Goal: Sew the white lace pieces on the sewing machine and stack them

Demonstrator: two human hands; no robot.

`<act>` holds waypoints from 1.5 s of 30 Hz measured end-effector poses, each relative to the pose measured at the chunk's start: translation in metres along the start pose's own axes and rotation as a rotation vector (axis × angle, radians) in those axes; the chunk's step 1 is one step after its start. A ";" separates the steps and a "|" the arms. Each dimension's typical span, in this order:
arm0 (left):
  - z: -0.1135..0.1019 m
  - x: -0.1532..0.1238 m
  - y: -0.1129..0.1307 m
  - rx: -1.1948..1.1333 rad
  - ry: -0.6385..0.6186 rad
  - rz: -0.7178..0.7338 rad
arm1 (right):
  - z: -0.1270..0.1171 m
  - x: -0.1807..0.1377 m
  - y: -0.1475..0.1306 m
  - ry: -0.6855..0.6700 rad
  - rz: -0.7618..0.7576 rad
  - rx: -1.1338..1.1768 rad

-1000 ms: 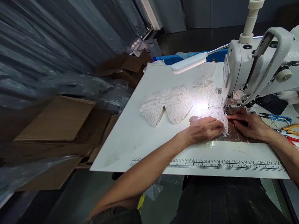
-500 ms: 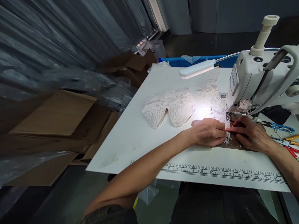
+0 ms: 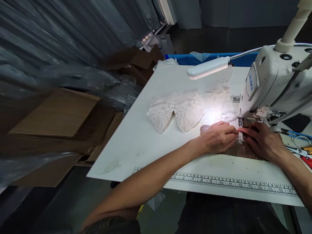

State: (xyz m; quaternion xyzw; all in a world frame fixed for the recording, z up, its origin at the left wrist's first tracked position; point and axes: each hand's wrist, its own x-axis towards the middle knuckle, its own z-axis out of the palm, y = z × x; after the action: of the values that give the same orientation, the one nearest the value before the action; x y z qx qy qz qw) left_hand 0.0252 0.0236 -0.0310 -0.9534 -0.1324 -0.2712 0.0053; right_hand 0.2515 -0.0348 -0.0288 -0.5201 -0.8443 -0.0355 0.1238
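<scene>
White lace fabric [image 3: 240, 138] lies under the presser foot [image 3: 240, 121] of a white sewing machine [image 3: 264, 76]. My left hand [image 3: 220, 136] is closed on the lace just in front of the foot, fingertips pinched together. Close by on the right, my right hand [image 3: 264, 139] rests on the brown machine plate [image 3: 243, 152] with its fingers apart. Its stretched index finger touches the lace edge beside my left fingertips. More of the lace spreads behind my left hand under bright light, and my fingers cover part of it.
A lace piece with two pointed lobes [image 3: 176, 109] lies left on the white table [image 3: 136, 143]. A lamp [image 3: 208, 68] hangs above. Blue-handled tweezers [image 3: 297, 134] and snips [image 3: 298, 150] are at the right. A ruler strip [image 3: 231, 182] runs along the front edge; cardboard boxes [image 3: 56, 112] stand left.
My view has shifted, so the machine looks larger and further right. Both hands stay at the lace by the foot, and less lace shows in front of the fingertips.
</scene>
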 end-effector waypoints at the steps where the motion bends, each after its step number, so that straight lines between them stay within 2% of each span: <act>1: 0.001 0.000 0.000 -0.016 0.017 -0.008 | -0.001 0.000 0.000 -0.004 0.012 0.032; 6: 0.004 0.001 0.000 -0.073 0.054 -0.035 | -0.020 0.001 0.005 0.012 0.102 0.294; 10: 0.005 0.001 0.000 -0.107 0.097 -0.048 | -0.031 0.002 0.007 0.050 0.153 0.402; 14: 0.000 0.004 -0.001 -0.273 0.164 -0.204 | -0.025 0.000 0.003 0.065 0.066 0.410; 17: -0.004 0.007 -0.003 -0.385 0.210 -0.354 | -0.017 -0.002 -0.002 0.092 -0.039 0.338; 19: -0.005 0.008 -0.004 -0.404 0.217 -0.389 | -0.013 -0.002 -0.006 0.095 -0.080 0.271; 24: -0.004 0.007 -0.002 -0.361 0.219 -0.298 | -0.014 -0.007 -0.015 0.026 -0.137 0.212; 32: 0.000 -0.001 -0.004 -0.019 0.002 0.020 | -0.019 -0.012 -0.022 -0.006 -0.138 0.202; 38: -0.001 0.000 -0.006 0.020 -0.052 0.029 | -0.019 -0.012 -0.020 0.000 -0.158 0.209; 45: 0.000 0.000 -0.005 -0.003 -0.030 0.002 | -0.024 -0.010 -0.014 -0.065 -0.130 0.308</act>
State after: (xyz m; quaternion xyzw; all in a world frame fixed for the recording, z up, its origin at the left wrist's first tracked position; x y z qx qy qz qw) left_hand 0.0241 0.0283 -0.0311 -0.9575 -0.1309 -0.2571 0.0022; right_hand 0.2473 -0.0550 -0.0076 -0.4399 -0.8753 0.1033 0.1724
